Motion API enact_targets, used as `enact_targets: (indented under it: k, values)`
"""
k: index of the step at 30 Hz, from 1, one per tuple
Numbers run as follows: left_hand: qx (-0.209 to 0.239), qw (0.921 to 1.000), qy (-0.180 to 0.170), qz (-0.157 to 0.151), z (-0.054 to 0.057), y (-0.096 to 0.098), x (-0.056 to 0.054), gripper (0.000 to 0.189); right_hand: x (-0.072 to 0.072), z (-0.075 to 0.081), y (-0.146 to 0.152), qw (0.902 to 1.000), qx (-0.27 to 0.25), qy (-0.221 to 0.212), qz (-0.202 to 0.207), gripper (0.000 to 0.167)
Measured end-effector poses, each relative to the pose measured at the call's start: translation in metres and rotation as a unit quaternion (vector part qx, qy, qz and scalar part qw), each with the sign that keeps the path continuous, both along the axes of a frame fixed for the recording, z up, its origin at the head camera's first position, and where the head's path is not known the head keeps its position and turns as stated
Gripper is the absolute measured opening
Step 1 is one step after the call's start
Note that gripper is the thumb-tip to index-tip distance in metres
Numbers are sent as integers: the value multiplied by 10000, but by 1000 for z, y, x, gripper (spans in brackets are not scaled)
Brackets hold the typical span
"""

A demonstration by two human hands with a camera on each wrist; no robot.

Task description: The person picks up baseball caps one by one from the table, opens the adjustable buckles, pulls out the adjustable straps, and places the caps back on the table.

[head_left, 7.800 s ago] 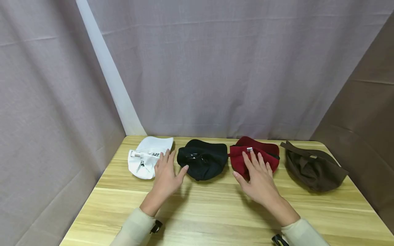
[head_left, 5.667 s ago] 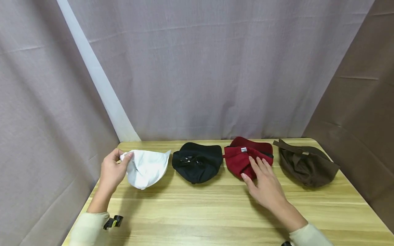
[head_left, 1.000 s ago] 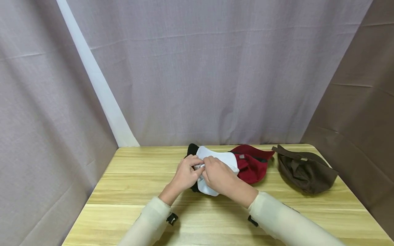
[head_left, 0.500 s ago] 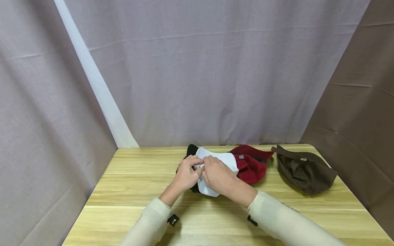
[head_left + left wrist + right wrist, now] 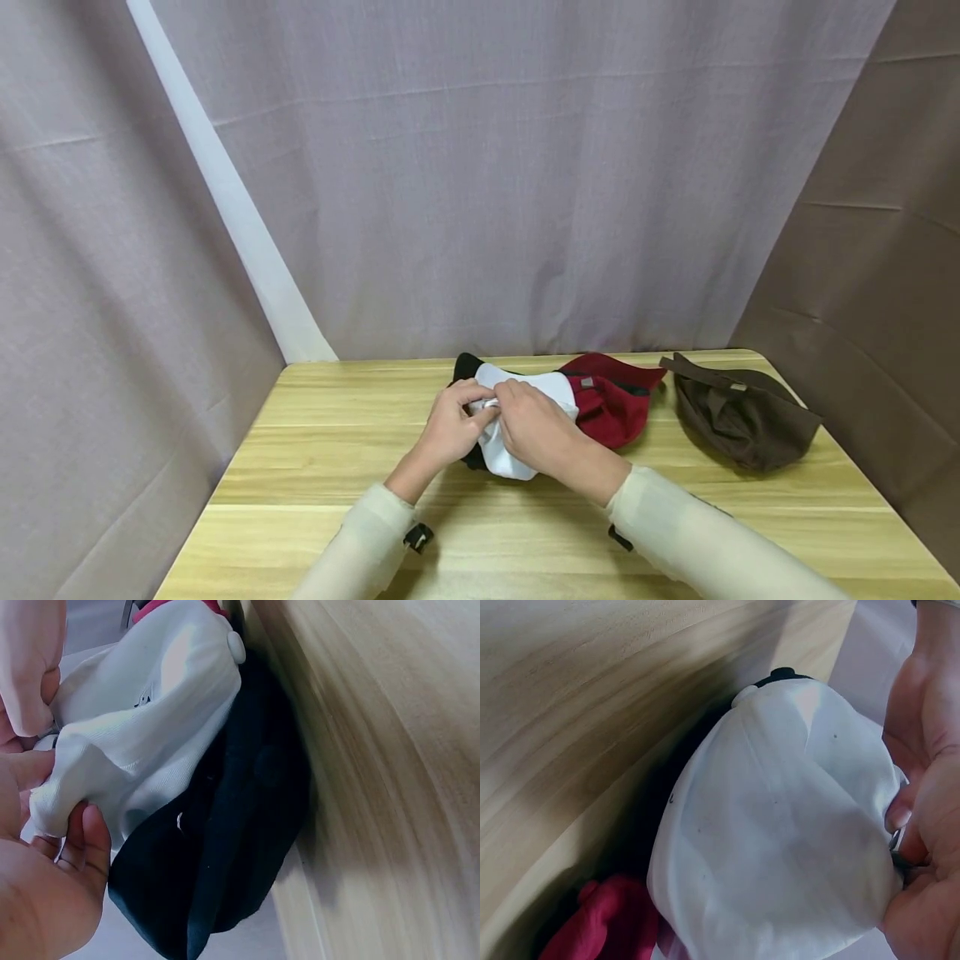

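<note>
A white cap (image 5: 557, 386) is between both hands, overlapping the black cap (image 5: 467, 367) beneath and behind it. My left hand (image 5: 452, 421) pinches the white cap's edge near its back strap, thumb and fingers bunching the cloth in the left wrist view. From the other side my right hand (image 5: 536, 427) grips the strap end, its fingertips meeting the left ones. Part of a small metal buckle (image 5: 895, 840) shows by the fingers in the right wrist view. Just right of the white cap lies a red cap (image 5: 615, 412), its brim pointing back and to the right.
A dark brown cap (image 5: 742, 425) lies apart at the right end of the wooden table (image 5: 315, 442). Grey curtains (image 5: 480, 208) stand behind the table's back edge, with a brown panel (image 5: 870, 275) on the right.
The white cap, lifted from the far left by my left hand, is now over the black cap. The red cap has turned. My right hand has left it and grips the white cap's strap.
</note>
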State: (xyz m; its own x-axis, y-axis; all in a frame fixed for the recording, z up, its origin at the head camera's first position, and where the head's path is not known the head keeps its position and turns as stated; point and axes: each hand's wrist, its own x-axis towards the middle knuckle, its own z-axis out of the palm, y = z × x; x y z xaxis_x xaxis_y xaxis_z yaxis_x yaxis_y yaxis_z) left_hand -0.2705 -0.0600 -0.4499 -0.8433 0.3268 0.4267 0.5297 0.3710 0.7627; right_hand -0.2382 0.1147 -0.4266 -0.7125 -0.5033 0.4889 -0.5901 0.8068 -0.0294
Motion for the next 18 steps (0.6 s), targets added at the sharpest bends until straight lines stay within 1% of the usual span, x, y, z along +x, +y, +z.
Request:
enact_targets:
  k: [5,10,12,15,18]
  values:
    - [127,9998,-116,-78,1,-2,1,13,1,1,4,9999,-39,-75,92,11]
    - [271,9992,-279,-52,3,-5,1,11,1,1,8,9994,-168,-153,262,27]
    - [334,9989,-332,-41,4,-7,1,11,0,1,10,9989,-251,-169,348,31]
    - [428,9982,-408,-24,5,-9,0,11,-2,0,13,9980,-370,-2,510,28]
    - [398,9983,-421,-4,6,-10,0,11,-4,-2,14,9959,-465,292,718,22]
